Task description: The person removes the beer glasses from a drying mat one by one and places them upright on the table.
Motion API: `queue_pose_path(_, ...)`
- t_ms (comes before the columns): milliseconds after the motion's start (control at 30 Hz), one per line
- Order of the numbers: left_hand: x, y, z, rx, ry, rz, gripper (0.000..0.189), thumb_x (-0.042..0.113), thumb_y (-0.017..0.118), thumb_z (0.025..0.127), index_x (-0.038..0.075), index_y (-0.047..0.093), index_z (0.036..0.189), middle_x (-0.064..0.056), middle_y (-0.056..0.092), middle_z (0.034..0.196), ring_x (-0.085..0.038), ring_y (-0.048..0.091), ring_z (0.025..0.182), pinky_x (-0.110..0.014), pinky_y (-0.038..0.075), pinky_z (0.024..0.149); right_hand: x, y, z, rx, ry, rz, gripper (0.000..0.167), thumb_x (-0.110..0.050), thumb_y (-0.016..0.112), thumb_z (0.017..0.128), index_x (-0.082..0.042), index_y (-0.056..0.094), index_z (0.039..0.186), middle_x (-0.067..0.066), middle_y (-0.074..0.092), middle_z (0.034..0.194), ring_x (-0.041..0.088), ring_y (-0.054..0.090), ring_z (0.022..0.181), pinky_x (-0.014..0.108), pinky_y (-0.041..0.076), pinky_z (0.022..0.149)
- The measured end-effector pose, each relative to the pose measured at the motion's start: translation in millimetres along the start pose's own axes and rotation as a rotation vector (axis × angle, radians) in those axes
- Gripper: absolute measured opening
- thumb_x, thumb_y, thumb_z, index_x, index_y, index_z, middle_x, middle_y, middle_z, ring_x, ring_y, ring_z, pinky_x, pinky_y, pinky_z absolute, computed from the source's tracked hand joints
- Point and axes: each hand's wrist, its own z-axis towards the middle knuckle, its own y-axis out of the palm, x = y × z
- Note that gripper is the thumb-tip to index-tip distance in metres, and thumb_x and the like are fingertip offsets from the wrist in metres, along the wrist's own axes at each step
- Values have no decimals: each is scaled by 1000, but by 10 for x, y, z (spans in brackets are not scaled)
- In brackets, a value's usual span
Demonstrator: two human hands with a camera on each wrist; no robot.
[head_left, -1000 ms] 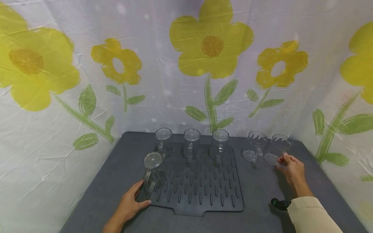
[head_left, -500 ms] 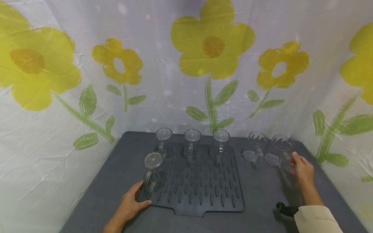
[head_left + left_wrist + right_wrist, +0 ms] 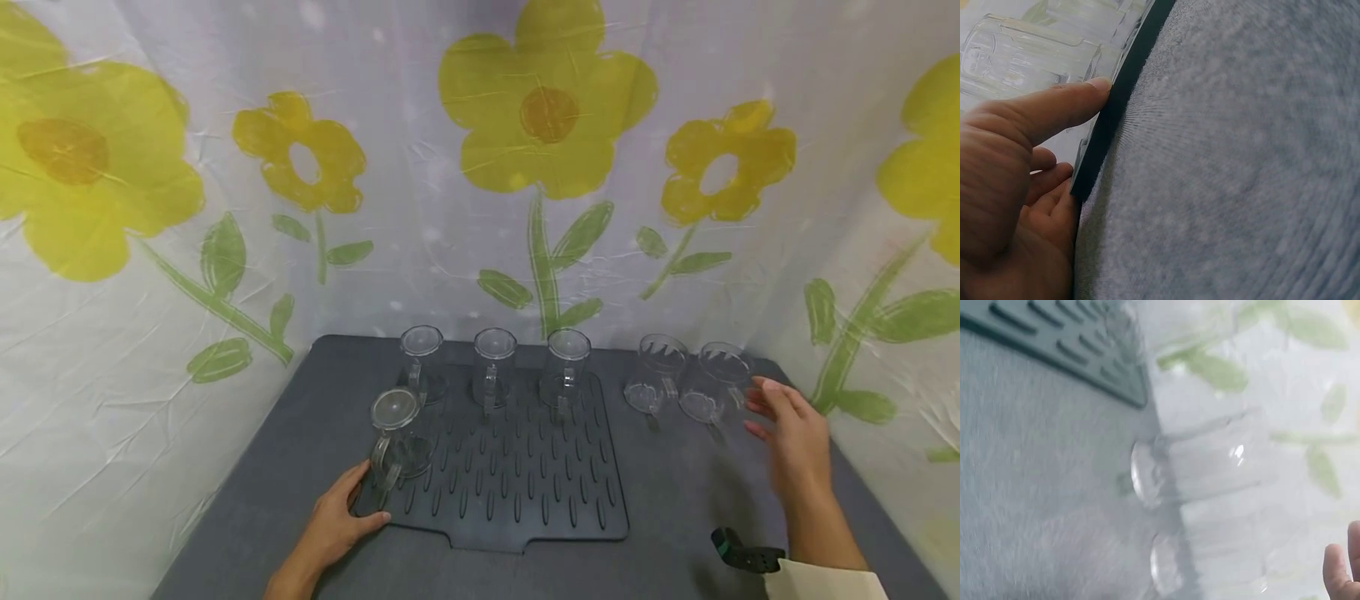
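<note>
My left hand (image 3: 341, 512) spans the front left corner of the black ridged drying mat (image 3: 517, 492). Its thumb (image 3: 1075, 107) touches the mat's front edge, with the index finger along the left side. Close beyond it stands an upside-down clear glass mug (image 3: 401, 437), its handle toward that hand. Three more upside-down mugs (image 3: 493, 371) line the mat's back edge. Right of the mat, two glass mugs stand rim up, a left one (image 3: 655, 379) and a right one (image 3: 712, 387). My right hand (image 3: 795, 433), fingers loosely bent and holding nothing, is just right of the right mug's handle.
All this is on a dark grey cloth-like tabletop (image 3: 667, 517). A pale curtain (image 3: 405, 233) printed with yellow flowers rises behind the table and on both sides. A small black device (image 3: 742, 554) sits at the right wrist.
My right hand has come away from the right mug, moving rightward, with that mug's handle now uncovered. My left hand has stayed at the mat corner.
</note>
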Motion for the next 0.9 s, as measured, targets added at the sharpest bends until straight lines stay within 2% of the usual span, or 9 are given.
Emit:
queue_pose_path(167, 9, -9, 0, 3, 6, 15, 99, 26, 90, 68, -5, 37, 145, -27, 38, 144, -42, 34, 134, -45, 38, 104, -85, 115, -233, -103, -88, 38, 22, -21, 55, 100, -10, 68, 113, 0, 65, 101, 13, 58, 96, 20, 53, 70)
queue_pose_path(367, 29, -10, -17, 1, -9, 22, 99, 26, 90, 67, -4, 37, 145, -27, 38, 144, -42, 34, 133, -45, 39, 103, -208, 313, -522, -96, -173, 70, 30, -15, 53, 101, 5, 60, 123, 6, 63, 106, 18, 55, 99, 22, 53, 74)
queue_pose_path(533, 35, -8, -22, 3, -9, 28, 100, 28, 90, 67, -4, 37, 145, -26, 39, 144, -42, 34, 134, -45, 39, 103, -271, 469, -741, -110, -253, 126, 31, -5, 47, 102, 15, 54, 125, 11, 63, 106, 22, 57, 101, 24, 53, 78)
queue_pose_path(733, 31, -12, -18, 3, -5, 24, 100, 28, 90, 67, -4, 37, 146, -26, 39, 144, -42, 33, 134, -46, 38, 104, -261, 601, -943, -224, -338, 170, 31, 5, 37, 102, 19, 47, 128, 16, 61, 113, 25, 54, 107, 28, 51, 85)
queue_pose_path(900, 26, -14, -16, 2, -16, 33, 101, 28, 90, 66, -4, 37, 145, -27, 38, 144, -43, 33, 134, -47, 37, 104, -253, 751, -1081, -252, -370, 151, 32, 7, 34, 102, 20, 45, 129, 16, 61, 115, 26, 54, 109, 30, 51, 87)
